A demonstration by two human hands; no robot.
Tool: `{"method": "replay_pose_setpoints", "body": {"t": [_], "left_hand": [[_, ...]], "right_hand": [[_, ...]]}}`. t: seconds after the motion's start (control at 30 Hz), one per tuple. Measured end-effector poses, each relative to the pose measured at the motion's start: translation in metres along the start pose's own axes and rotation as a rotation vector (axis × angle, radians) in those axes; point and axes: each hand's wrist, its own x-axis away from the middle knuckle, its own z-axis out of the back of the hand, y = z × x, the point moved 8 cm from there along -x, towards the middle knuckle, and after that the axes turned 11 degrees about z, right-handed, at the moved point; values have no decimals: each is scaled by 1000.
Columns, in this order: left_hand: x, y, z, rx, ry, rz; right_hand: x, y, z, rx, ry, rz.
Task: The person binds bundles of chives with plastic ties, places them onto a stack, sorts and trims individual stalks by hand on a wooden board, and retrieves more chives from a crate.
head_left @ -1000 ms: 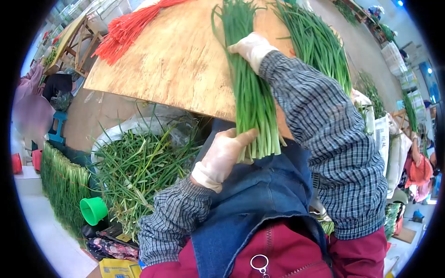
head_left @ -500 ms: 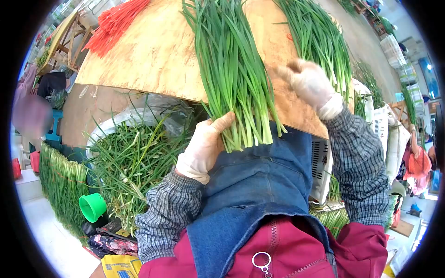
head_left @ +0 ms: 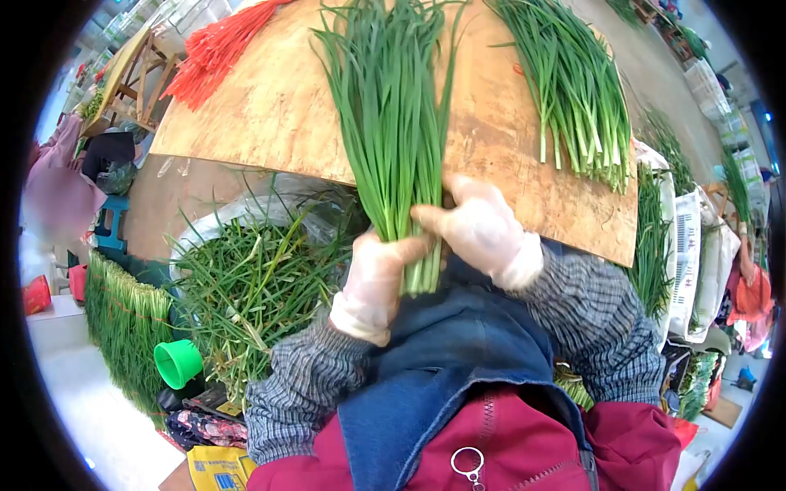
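A bundle of garlic chives [head_left: 389, 139] lies lengthwise over the near edge of the wooden table, its pale stem ends toward my body. My left hand [head_left: 378, 274], in a thin whitish glove, is closed round the stems near their cut ends. Just above it, my right hand [head_left: 481, 227], gloved the same way, closes on the bundle's right side with the thumb across the stems. Some of its fingers are hidden behind the chives. A second pile of garlic chives [head_left: 573, 98] rests farther right on the table.
Red ties [head_left: 225, 53] lie at the wooden table's [head_left: 270, 106] far left. Below stands a lined tub of loose chive trimmings [head_left: 254, 286]. Bundled chives [head_left: 131, 319] and a green cup [head_left: 178, 364] are at left, a white crate [head_left: 686, 254] at right. Other people are in the background.
My right hand has come from the right onto the stems. The bundle is gathered narrower, and its stem ends are now closer to my body.
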Motion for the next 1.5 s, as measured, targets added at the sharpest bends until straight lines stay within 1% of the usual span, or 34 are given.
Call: {"method": "replay_pose_setpoints", "body": {"t": [0.03, 0.07, 0.1, 0.13, 0.17, 0.2, 0.23, 0.27, 0.3, 0.33, 0.37, 0.47, 0.5, 0.6, 0.63, 0.73, 0.77, 0.8, 0.87, 0.9, 0.93, 1.0, 1.1, 1.2, 1.33, 1.43, 1.5], "left_hand": [[6, -3, 3, -3, 10, -4], [13, -6, 6, -9, 18, -10], [18, -12, 11, -22, 40, -7], [21, -19, 15, -9, 17, 11], [22, -24, 16, -12, 2, 37], [22, -28, 16, -15, -15, 66], [20, -31, 14, -7, -16, 44], [18, -33, 12, -44, -61, 39], [15, -31, 12, -179, -34, -49], [12, -30, 11, -313, -7, -138], [8, -28, 13, -667, 43, -129], [19, -8, -10, -1171, -95, -174], [16, -10, -8, -1259, -94, -134], [8, -15, -19, -1377, -336, -51], [8, -13, -21, -1421, -336, -22], [2, -12, -24, -1454, -297, 14], [1, -14, -24, -1303, -321, 64], [1, -18, -22, -1153, -339, 112], [-3, -27, -15, -847, -365, 200], [-4, -31, -16, -798, -440, 204], [-4, -37, -16, -614, -521, 185], [-8, -51, -16, -445, -608, 196], [-11, -56, -14, -512, -471, 263], [-16, -57, -10, -411, -483, 274], [-24, -55, -10, -250, -420, 154], [-26, -57, -15, -198, -446, 164], [-24, -53, -26, -132, -499, 117]], "right_hand": [[8, 2, -6, -65, -41, -21], [19, 9, -9, -216, -30, -181], [29, 18, -14, -247, -44, -275], [40, 33, -20, -278, -61, -372], [50, 48, -30, -404, -58, -404], [53, 45, -38, -617, -41, -427], [56, 37, -42, -742, -19, -415], [56, 27, -47, -865, 5, -399], [56, 17, -52, -932, 1, -424], [57, 14, -59, -1014, 60, -386], [59, 17, -63, -1000, 58, -420], [67, 16, -63, -1026, 59, -518], [70, 14, -64, -1046, 58, -553], [71, 20, -57, -1048, 169, -496], [73, 22, -54, -1001, 153, -516], [76, 30, -42, -862, 201, -416], [78, 34, -37, -838, 200, -377], [82, 25, -28, -898, 140, -504], [93, 25, -9, -762, 159, -568], [94, 20, 4, -662, 149, -461], [95, 4, 18, -638, 145, -430], [104, 11, 18, -816, 86, -474], [128, 53, 9, -758, -59, -644], [147, 57, 6, -833, -68, -710], [154, 62, -3, -925, -83, -723], [153, 61, -4, -949, -87, -733], [153, 61, -3, -977, -93, -734]]}}
